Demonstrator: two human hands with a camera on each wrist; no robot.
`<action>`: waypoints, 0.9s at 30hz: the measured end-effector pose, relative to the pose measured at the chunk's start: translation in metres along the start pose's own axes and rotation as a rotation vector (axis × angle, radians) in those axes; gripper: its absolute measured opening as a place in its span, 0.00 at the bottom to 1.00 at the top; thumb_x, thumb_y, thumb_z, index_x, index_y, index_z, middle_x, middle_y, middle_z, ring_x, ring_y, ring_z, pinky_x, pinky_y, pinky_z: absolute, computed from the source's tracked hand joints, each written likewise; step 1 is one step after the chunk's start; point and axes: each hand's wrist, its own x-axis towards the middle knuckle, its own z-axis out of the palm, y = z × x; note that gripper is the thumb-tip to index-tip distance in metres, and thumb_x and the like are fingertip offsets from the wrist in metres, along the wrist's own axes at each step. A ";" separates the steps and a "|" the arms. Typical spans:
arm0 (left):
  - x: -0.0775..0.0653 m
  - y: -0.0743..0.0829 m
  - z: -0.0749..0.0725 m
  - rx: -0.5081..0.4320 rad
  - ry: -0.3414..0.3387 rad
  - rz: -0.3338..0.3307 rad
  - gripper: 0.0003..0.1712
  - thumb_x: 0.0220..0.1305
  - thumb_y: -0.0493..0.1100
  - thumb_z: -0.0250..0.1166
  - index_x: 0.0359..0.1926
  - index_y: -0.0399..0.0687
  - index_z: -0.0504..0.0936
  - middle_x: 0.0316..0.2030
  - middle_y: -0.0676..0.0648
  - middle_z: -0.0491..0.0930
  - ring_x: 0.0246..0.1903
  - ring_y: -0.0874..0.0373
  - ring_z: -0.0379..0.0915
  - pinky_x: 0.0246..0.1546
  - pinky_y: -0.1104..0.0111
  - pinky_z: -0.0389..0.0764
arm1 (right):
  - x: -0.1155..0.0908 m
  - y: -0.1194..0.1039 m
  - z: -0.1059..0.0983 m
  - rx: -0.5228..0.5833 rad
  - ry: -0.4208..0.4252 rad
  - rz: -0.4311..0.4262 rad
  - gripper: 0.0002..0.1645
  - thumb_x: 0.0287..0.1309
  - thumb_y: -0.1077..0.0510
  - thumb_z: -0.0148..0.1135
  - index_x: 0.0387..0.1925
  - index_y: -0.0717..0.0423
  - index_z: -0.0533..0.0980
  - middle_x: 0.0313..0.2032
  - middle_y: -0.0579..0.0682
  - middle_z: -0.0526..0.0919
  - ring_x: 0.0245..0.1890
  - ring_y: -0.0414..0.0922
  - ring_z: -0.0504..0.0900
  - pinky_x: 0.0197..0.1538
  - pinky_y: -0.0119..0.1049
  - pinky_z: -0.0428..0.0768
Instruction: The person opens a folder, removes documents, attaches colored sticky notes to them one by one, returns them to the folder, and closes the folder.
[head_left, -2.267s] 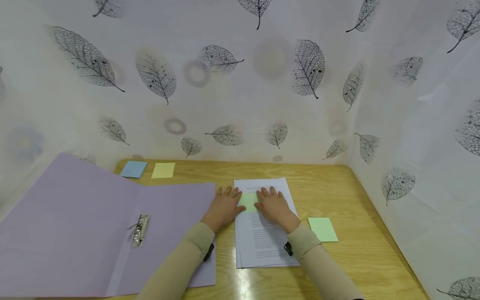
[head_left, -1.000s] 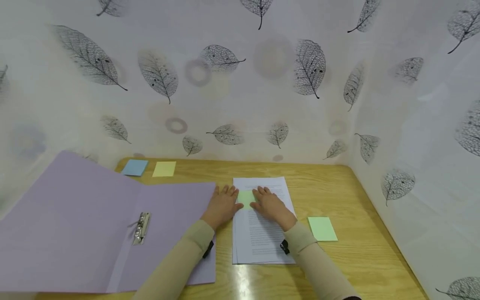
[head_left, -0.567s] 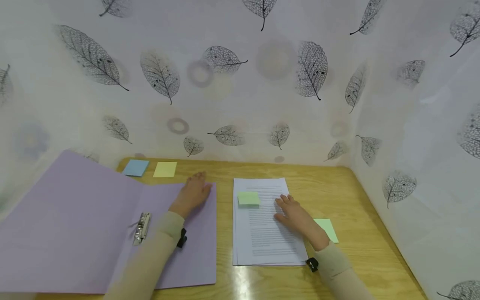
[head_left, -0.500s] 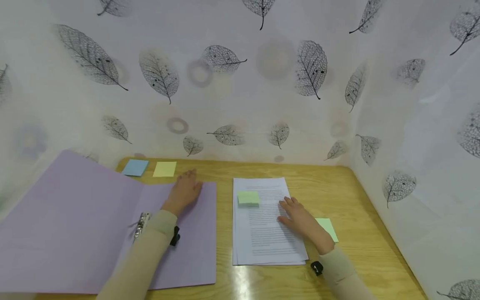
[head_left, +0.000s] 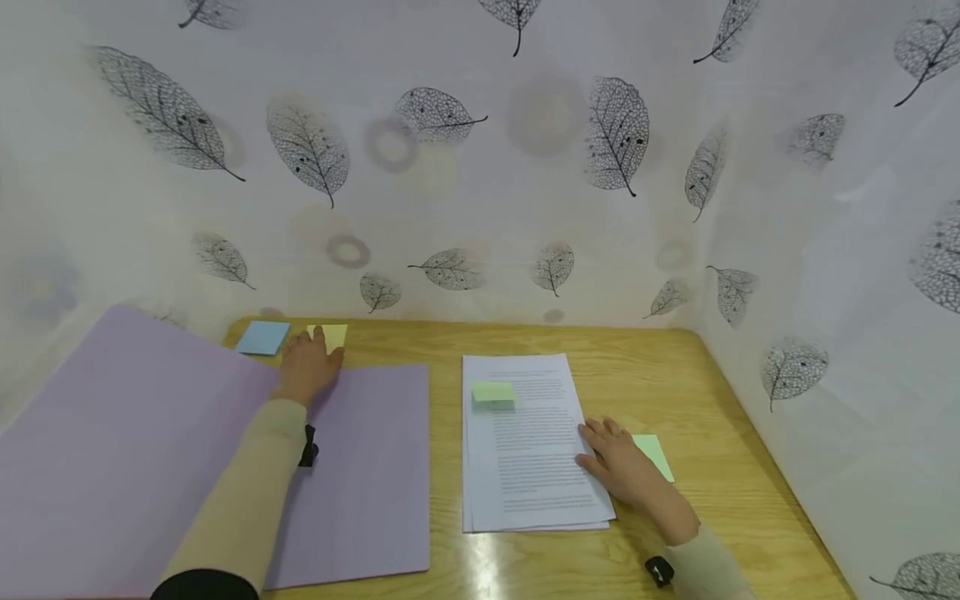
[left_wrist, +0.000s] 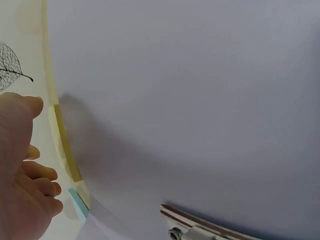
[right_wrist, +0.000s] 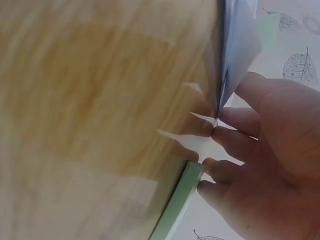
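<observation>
My left hand (head_left: 307, 367) reaches over the far edge of the open purple folder (head_left: 375, 467), with its fingers in front of a yellow sticky note pad (head_left: 334, 335). It grips nothing; in the left wrist view the fingers (left_wrist: 42, 172) bend loosely beside the folder. My right hand (head_left: 626, 468) lies relaxed, fingertips at the right edge of a stack of printed papers (head_left: 551, 492). A green sticky note pad (head_left: 492, 395) sits on the stack's upper left. My left sleeve hides the folder's metal clip (left_wrist: 197, 232) from the head view.
A blue sticky note pad (head_left: 262, 338) lies at the back left of the wooden table (head_left: 637, 367). Another green sticky note pad (head_left: 654, 456) is partly covered by my right hand. A leaf-patterned curtain (head_left: 480, 192) surrounds the table's back and sides.
My left hand has left the green pad on the papers and moved left across the folder to the yellow pad. My right hand has slid off that pad to the papers' right edge.
</observation>
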 end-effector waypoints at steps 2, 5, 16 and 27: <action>0.002 -0.003 0.000 0.002 -0.038 -0.021 0.46 0.80 0.54 0.48 0.76 0.15 0.49 0.70 0.10 0.55 0.73 0.16 0.50 0.77 0.31 0.51 | 0.000 0.000 0.001 0.001 0.000 0.003 0.34 0.76 0.52 0.61 0.72 0.70 0.70 0.73 0.71 0.69 0.75 0.77 0.61 0.72 0.77 0.61; 0.003 -0.005 0.001 0.008 -0.071 -0.043 0.50 0.81 0.58 0.48 0.76 0.14 0.47 0.69 0.09 0.54 0.72 0.15 0.49 0.76 0.30 0.51 | 0.000 0.001 0.002 -0.002 -0.013 0.006 0.34 0.76 0.52 0.61 0.71 0.70 0.70 0.73 0.72 0.69 0.75 0.77 0.60 0.73 0.76 0.61; 0.001 0.001 0.008 -0.025 0.060 -0.119 0.42 0.77 0.56 0.55 0.68 0.17 0.65 0.58 0.09 0.68 0.61 0.16 0.66 0.63 0.30 0.67 | 0.003 -0.001 0.002 -0.006 -0.016 -0.010 0.34 0.76 0.51 0.60 0.71 0.71 0.70 0.73 0.72 0.69 0.75 0.77 0.61 0.72 0.76 0.62; 0.005 0.015 0.003 -0.258 0.238 -0.109 0.40 0.67 0.52 0.65 0.58 0.13 0.73 0.50 0.17 0.77 0.52 0.24 0.75 0.55 0.38 0.77 | 0.001 -0.003 -0.006 -0.020 -0.043 0.005 0.34 0.77 0.51 0.59 0.71 0.71 0.70 0.73 0.72 0.69 0.75 0.77 0.62 0.73 0.75 0.63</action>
